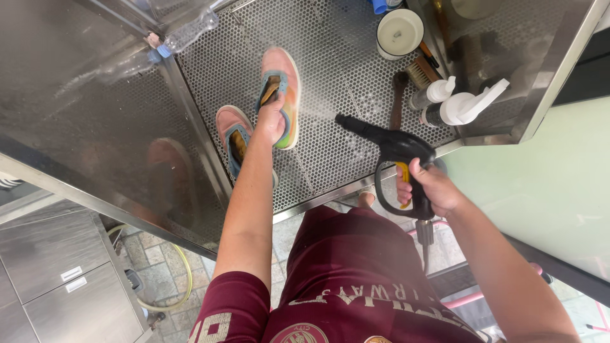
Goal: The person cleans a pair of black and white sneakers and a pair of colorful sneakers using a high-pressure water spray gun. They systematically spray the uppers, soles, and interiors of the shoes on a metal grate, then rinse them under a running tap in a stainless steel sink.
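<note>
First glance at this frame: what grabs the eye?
The black spray gun in the right hand, nozzle aimed at the perforated steel tray. Mid-tray, the left hand grips a pink shoe by its opening, a second shoe lying just left. Spray bottles and brushes crowd the tray's right end.

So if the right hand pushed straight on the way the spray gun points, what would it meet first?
Probably the shoe gripped by the left hand: the right hand aims the spray gun up-left toward it. Depth is unclear.
</note>
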